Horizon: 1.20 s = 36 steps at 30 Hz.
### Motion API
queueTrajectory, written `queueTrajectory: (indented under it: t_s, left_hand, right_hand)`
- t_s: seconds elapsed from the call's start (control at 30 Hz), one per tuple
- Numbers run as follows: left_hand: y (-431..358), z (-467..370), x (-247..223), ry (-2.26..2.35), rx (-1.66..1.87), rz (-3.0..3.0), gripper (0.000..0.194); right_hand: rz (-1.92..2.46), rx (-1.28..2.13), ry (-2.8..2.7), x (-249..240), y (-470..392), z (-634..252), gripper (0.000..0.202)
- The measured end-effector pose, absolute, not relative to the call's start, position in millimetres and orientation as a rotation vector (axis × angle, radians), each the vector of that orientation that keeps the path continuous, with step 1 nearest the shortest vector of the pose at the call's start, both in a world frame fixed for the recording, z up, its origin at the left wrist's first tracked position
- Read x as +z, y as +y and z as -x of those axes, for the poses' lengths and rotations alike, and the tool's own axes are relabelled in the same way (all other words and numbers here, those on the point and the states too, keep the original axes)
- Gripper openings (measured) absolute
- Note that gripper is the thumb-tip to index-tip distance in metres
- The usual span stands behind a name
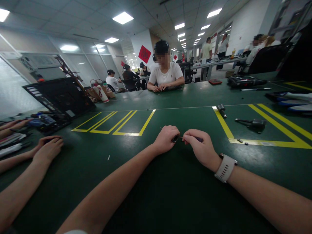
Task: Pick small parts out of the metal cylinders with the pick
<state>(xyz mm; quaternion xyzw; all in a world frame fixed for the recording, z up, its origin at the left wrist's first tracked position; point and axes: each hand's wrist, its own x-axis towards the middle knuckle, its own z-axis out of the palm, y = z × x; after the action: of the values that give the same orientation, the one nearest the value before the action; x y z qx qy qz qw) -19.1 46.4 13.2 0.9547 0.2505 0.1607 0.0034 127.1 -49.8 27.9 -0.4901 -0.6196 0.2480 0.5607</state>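
My left hand (167, 139) is closed around a dark cylindrical part (175, 138), whose round end faces my right hand. Most of that part is hidden by my fingers. Just to the right, my right hand (201, 146) pinches a small screwdriver (199, 139) with a dark handle. Its thin metal shaft points left at the round end; whether the two touch I cannot tell. Both hands are just above the green table (146, 182). On the right lie a dark metal part with a shaft (254, 123) and a smaller one (221, 110), near tiny loose pieces (240, 141).
Yellow tape (126, 134) marks boxes on the tabletop. Another person's hands (48, 148) are at the left, near a black case (58, 100). Opposite sits a person in a white shirt (165, 76). A black pouch (246, 82) and a pen (255, 89) lie far right.
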Motion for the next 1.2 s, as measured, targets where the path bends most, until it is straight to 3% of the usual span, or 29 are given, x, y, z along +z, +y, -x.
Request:
queueTrajectory:
  t_s: [0.53,0.83,1.2]
  left_hand:
    - [47.5,19.8,14.4,0.866,0.517,-2.923,0.011]
    - [47.2,22.3,11.4,0.686,0.696,-2.604,0.008]
    - [45.0,5.4,10.5,0.652,0.576,-2.666,0.009]
  right_hand:
    - [1.286,0.503,-1.308,23.0,-46.8,-132.4,0.023]
    - [1.357,0.588,-1.175,17.4,-40.1,-138.9,0.023]
    - [1.258,0.714,-0.815,15.0,-28.8,-143.3,0.023]
